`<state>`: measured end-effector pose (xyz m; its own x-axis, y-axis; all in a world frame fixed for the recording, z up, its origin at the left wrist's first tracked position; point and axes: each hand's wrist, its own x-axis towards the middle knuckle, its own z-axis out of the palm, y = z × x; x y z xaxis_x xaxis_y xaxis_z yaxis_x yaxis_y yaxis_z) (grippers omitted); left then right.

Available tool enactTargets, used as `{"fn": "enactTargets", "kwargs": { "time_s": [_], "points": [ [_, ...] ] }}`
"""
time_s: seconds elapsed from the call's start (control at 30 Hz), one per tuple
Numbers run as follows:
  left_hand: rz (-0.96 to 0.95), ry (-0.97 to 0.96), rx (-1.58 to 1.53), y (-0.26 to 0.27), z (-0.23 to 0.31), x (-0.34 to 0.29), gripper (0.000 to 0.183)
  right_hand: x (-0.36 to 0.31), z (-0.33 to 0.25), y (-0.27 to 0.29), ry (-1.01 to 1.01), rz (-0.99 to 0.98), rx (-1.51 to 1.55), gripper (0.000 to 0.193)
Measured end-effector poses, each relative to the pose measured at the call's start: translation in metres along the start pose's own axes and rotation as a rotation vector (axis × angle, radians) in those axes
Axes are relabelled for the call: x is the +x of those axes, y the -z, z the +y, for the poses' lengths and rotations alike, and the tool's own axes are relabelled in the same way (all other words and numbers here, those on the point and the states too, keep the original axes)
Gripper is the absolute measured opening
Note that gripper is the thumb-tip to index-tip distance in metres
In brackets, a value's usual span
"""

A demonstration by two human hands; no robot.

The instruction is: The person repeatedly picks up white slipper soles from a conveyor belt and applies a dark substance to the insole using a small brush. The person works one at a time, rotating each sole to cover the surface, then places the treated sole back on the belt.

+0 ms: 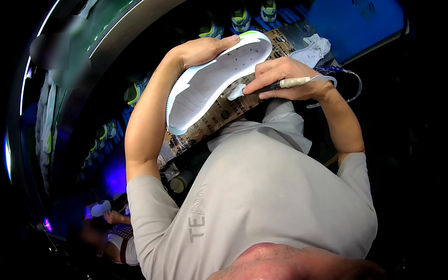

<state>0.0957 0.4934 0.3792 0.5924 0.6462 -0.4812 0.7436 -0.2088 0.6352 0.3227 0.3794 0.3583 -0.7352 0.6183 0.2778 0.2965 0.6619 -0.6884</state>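
Desk (223,115): narrow, running slantwise from lower left to upper right. Surface brown with repeated dark print, glossy, smudged dark and pale; right end greyer. On that end: smooth white piece (304,57), crumpled white material (321,44) against it; whether joined, cannot tell. Beyond the desk: blue slats (290,17) bearing grey-and-lime shoes (241,20).

Head-height fisheye — downward, close
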Motion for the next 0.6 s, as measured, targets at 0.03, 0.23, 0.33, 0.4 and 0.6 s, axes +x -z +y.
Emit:
{"fn": "enactTargets", "kwargs": {
  "time_s": [0.03,0.23,0.33,0.4,0.6],
  "points": [
    [-0.009,0.008,0.004,0.002,0.001,-0.003,0.08,0.0,0.001,0.003,0.027,0.095,-0.021,0.034],
    [0.09,0.087,0.036,0.01,-0.018,-0.01,0.077,-0.002,0.004,0.02,-0.01,0.012,-0.01,0.034],
    [0.039,0.021,-0.081,0.02,-0.037,-0.005,0.087,-0.004,0.017,0.024,0.015,0.182,-0.194,0.033],
    [0.024,0.016,-0.112,0.023,-0.031,-0.013,0.085,-0.004,0.013,0.031,-0.011,0.127,-0.144,0.031],
    [0.274,-0.12,-0.518,0.04,-0.031,-0.03,0.068,-0.018,0.002,0.051,0.117,0.293,0.334,0.032]
  ]
}}
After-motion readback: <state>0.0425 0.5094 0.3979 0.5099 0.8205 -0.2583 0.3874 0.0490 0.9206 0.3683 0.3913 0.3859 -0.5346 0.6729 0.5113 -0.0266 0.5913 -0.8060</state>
